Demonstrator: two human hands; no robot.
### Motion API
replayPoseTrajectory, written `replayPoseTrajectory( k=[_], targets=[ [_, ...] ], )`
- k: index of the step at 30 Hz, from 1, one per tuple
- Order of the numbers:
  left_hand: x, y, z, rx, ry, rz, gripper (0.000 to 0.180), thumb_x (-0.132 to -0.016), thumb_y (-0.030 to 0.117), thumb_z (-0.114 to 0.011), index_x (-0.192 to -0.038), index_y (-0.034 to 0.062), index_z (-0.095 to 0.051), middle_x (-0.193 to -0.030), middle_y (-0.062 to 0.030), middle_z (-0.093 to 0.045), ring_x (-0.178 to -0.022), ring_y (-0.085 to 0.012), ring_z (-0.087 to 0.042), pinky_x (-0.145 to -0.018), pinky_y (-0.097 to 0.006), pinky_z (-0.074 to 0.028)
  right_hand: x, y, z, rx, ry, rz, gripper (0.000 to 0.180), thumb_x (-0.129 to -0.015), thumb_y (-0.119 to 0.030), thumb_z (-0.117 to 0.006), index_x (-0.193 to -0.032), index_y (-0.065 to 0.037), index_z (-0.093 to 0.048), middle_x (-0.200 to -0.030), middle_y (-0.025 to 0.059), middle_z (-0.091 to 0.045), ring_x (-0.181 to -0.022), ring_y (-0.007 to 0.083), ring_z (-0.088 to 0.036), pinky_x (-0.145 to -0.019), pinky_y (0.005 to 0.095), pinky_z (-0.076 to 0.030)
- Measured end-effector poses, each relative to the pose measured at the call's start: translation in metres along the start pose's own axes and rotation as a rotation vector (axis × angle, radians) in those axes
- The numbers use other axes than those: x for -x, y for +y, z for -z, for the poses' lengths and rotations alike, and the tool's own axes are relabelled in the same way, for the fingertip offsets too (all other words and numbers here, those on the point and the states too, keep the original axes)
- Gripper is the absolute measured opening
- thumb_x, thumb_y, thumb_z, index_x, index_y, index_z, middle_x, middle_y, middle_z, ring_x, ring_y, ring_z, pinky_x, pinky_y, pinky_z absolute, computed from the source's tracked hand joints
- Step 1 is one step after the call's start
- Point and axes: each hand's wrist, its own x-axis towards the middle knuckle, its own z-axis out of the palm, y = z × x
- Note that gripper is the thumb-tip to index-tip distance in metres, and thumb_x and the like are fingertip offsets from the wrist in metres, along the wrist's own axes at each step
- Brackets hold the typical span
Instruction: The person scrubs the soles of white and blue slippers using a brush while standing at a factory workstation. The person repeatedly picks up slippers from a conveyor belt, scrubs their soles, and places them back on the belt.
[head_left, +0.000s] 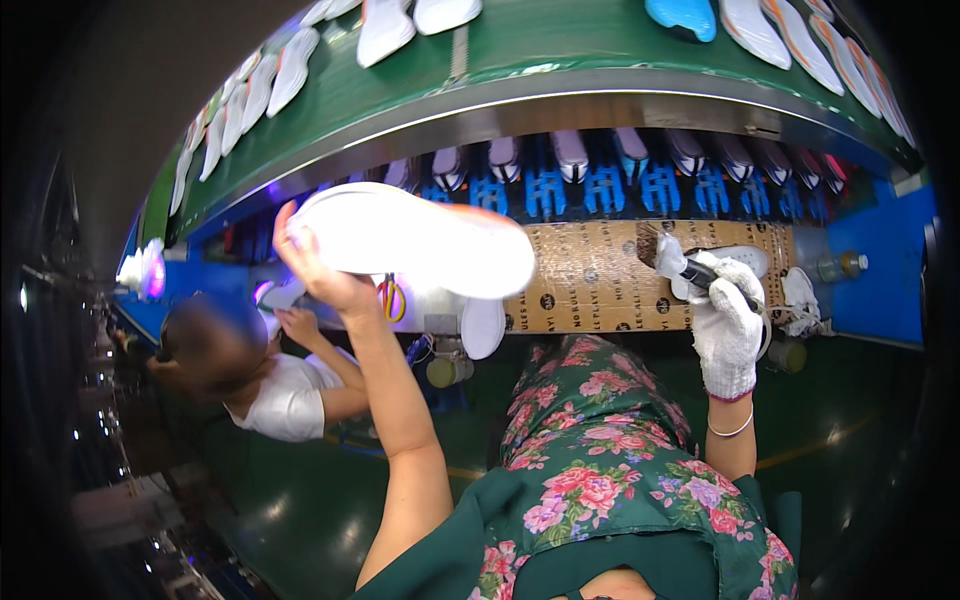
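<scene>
My bare left hand [325, 275] grips a white shoe sole [420, 240] by its left end and holds it up over the bench. The sole's pale face is overexposed, and a strip of orange shows along its far edge. In a white knitted glove, my right hand [730, 325] is closed around the dark handle of a brush [670, 255]. The brush has brown bristles and a white wrapping, and its bristles point left. Partly hidden behind the glove, another white sole [742, 260] lies on the bench's cardboard sheet [580, 285].
One more sole [483, 327] overhangs the bench's front edge, near yellow-handled scissors [395, 300]. Shoe uppers [570, 155] stand on blue racks beneath a green conveyor [560, 50] carrying several soles. At right are a bottle [840, 266] and a crumpled cloth [798, 300]. A co-worker [290, 400] sits at left.
</scene>
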Motion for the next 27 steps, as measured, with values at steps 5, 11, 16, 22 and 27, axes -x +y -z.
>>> replayPoseTrajectory(
  k=[5,11,16,22,27],
  targets=[
    [0.081,-0.053,0.002,0.140,-0.442,0.685,0.036,-0.102,0.028,-0.053,-0.123,0.0006,-0.061,-0.102,-0.0131,-0.071,-0.090,-0.0236,-0.072,-0.086,-0.039,-0.060,0.006,0.013,-0.065,0.421,-0.295,-0.006,0.019,-0.081,0.006,-0.074,-0.100,0.005,-0.075,-0.109,0.0187,-0.075,-0.099,0.0234,-0.072,-0.089,0.0330,-0.058],
    [0.196,-0.106,0.006,0.356,-0.507,1.334,0.038,-0.105,0.031,-0.054,-0.122,-0.0029,-0.060,-0.109,-0.0134,-0.072,-0.094,-0.0228,-0.074,-0.081,-0.035,-0.062,0.007,0.032,-0.081,0.617,-0.432,-0.092,0.021,-0.083,0.003,-0.080,-0.103,0.004,-0.077,-0.102,0.0096,-0.076,-0.090,0.0133,-0.070,-0.081,0.0273,-0.058],
    [0.240,-0.045,0.005,0.736,-0.671,1.575,0.103,-0.092,0.084,-0.030,-0.146,-0.0018,-0.048,-0.129,-0.0256,-0.063,-0.119,-0.0446,-0.064,-0.104,-0.056,-0.049,0.006,0.035,-0.065,0.687,-0.388,-0.078,0.019,-0.083,-0.001,-0.081,-0.101,0.001,-0.078,-0.097,0.0074,-0.076,-0.085,0.0120,-0.070,-0.076,0.0269,-0.058],
    [0.239,-0.046,-0.013,0.928,-0.547,1.638,0.119,-0.081,0.097,-0.013,-0.134,0.0001,-0.058,-0.113,-0.0240,-0.069,-0.102,-0.0455,-0.069,-0.091,-0.056,-0.055,0.004,0.037,-0.060,0.707,-0.378,0.107,0.020,-0.081,-0.001,-0.081,-0.100,0.000,-0.079,-0.095,0.0104,-0.077,-0.084,0.0172,-0.072,-0.076,0.0296,-0.058],
    [0.223,-0.033,-0.045,1.129,-0.454,1.458,0.109,-0.086,0.093,-0.014,-0.139,0.0049,-0.051,-0.124,-0.0180,-0.064,-0.107,-0.0356,-0.066,-0.094,-0.048,-0.054,-0.009,0.029,-0.064,0.911,-0.467,0.465,0.019,-0.076,-0.003,-0.081,-0.095,-0.001,-0.079,-0.092,0.0137,-0.077,-0.083,0.0255,-0.074,-0.076,0.0344,-0.057]
  ],
)
